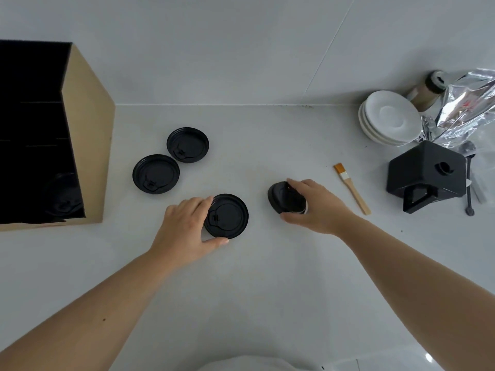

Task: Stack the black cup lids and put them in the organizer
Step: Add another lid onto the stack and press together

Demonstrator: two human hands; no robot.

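Occupying the left of the white counter (267, 277) stood the organizer (88, 124), cardboard outside, black dividers inside, with a dark lid-like shape (63, 195) dimly visible in its near compartment. Right rear: stack of white saucers (388, 119), crumpled foil bag (466, 103), black angular box (426, 175). Left hand (184, 228), fingers spread, thumb and fingertips clasped the rim of a black lid (227, 216) lying flat. Right hand (316, 207) curled around another lid (286, 200), tilted up on edge; whether it was one lid or several could not be told. Two more lids (156, 174) (187, 145) lay flat, just beside each other, between the hands and the organizer. A small brush (352, 188) lay right of the right hand.
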